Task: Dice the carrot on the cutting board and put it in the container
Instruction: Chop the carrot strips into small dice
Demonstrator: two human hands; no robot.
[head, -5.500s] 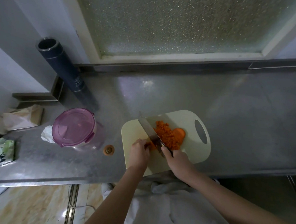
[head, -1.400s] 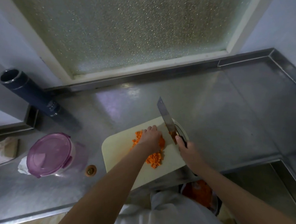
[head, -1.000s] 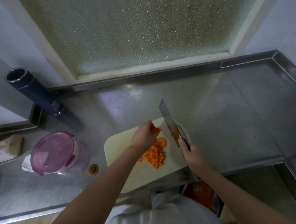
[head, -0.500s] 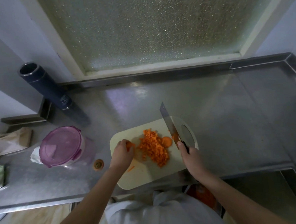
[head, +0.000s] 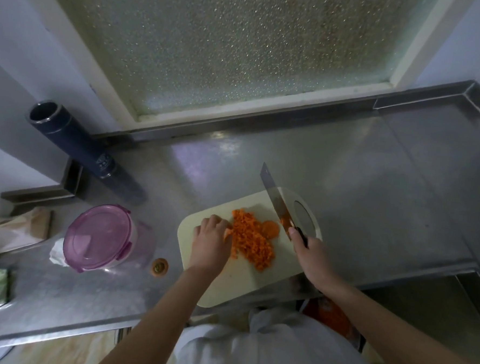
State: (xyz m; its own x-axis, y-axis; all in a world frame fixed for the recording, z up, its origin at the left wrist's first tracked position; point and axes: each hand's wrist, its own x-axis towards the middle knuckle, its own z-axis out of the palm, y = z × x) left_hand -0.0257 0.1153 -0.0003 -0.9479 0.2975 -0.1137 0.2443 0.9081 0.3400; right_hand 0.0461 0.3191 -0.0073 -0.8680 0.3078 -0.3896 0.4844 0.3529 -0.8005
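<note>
At centre, right hand (head: 312, 261) grips the black-handled steel cleaver (head: 274, 198); left hand (head: 209, 244), grip unclear, touches orange carrot dice (head: 253, 240) on cream plastic cutting board (head: 226, 288)

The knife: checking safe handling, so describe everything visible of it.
The knife is a cleaver: broad rectangular metal blade, small hole near its far corner, dark handle gripped by the right hand. The blade points away over the right end of the cutting board, carrot bits clinging near its heel.
</note>
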